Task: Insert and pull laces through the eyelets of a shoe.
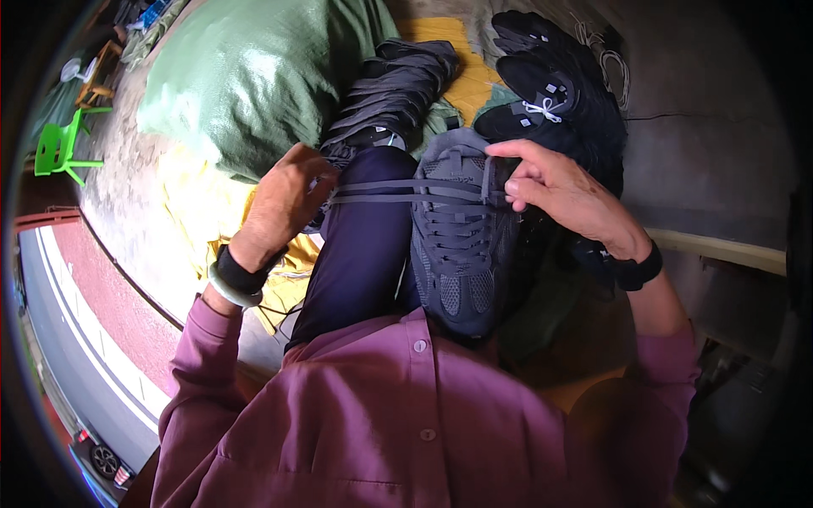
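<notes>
A dark grey lace-up sneaker (457, 292) rests upright at my lap, its toe toward me and its opening away. Flat grey shoelaces (377, 193) run taut from its upper eyelets leftward across my knee. My left hand (292, 196) is closed on their far end, fingers pinched and slightly blurred. At the sneaker's right side is my right hand (559, 188). Its index finger reaches to the collar, while the thumb and curled fingers press close to the eyelet edge. What lies between those fingers is partly hidden.
Beyond my knee lies a row of stacked dark shoe parts (394, 93). More black shoes (542, 93), one with a white tie, are piled at the far right. A large green sack (246, 85) bulges at far left, near yellow sheeting (190, 199) and a green chair (63, 151).
</notes>
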A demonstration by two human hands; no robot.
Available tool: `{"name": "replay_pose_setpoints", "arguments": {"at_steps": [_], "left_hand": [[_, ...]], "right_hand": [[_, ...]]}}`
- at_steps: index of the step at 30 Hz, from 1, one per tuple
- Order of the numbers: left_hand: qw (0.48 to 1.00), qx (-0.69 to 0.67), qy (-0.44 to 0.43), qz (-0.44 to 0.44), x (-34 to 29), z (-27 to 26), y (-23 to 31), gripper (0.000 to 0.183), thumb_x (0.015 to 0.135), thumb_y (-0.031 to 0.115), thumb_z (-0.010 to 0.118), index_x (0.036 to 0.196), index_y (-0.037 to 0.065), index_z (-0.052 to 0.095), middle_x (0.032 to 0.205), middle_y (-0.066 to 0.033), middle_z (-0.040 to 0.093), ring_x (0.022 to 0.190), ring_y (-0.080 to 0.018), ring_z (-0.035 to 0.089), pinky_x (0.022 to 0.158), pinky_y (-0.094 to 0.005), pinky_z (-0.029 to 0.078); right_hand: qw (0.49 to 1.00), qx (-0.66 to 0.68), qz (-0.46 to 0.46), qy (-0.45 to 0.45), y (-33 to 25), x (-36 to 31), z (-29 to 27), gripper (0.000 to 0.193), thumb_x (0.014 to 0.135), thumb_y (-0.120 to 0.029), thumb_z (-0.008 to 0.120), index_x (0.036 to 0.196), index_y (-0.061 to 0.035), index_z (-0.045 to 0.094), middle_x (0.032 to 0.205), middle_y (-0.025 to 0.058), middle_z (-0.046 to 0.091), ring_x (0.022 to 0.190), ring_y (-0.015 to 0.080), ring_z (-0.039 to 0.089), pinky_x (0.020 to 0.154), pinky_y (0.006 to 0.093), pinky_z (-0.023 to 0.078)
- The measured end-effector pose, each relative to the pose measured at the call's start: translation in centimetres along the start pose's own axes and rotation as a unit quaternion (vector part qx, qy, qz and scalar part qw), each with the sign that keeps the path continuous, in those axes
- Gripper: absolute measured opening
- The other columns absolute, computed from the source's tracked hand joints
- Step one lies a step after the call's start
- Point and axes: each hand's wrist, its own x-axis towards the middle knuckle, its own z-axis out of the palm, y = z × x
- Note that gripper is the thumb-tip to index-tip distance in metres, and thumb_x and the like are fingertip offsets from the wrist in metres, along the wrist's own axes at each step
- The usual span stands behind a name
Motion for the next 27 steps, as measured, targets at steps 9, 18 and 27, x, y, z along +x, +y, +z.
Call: {"name": "replay_pose_setpoints", "arguments": {"at_steps": [9,18,27], "left_hand": [[0.935,-0.326,-0.125,-0.066,4.4,0.4,6.1,0.021,0.097,0.013,0.07,0.112,-0.002,0.067,0.094,-0.0138,0.072,0.09,-0.0243,0.07,0.083,-0.0348,0.055],[0.908,-0.373,-0.166,-0.092,2.8,0.7,5.2,0.011,0.099,0.011,0.069,0.1,0.001,0.071,0.081,0.0004,0.067,0.081,-0.005,0.058,0.072,-0.0262,0.049],[0.909,-0.353,-0.179,-0.129,2.1,0.2,3.9,0.01,0.097,0.011,0.068,0.1,0.002,0.072,0.079,-0.0053,0.067,0.077,-0.0105,0.06,0.072,-0.0292,0.051]], "right_hand": [[0.972,-0.16,-0.104,0.136,-2.5,2.1,1.0,0.021,0.097,-0.008,0.064,0.116,-0.0014,0.069,0.097,0.0049,0.064,0.091,0.0142,0.062,0.084,0.0283,0.05],[0.934,-0.266,-0.218,0.092,-2.1,4.2,3.2,0.008,0.093,-0.008,0.063,0.098,-0.0041,0.067,0.095,0.0114,0.062,0.093,0.0329,0.063,0.088,0.0426,0.049],[0.935,-0.286,-0.197,0.074,-2.8,3.9,3.1,0.007,0.091,-0.006,0.062,0.097,-0.0041,0.065,0.094,0.0114,0.063,0.09,0.0315,0.062,0.089,0.0424,0.048]]}}
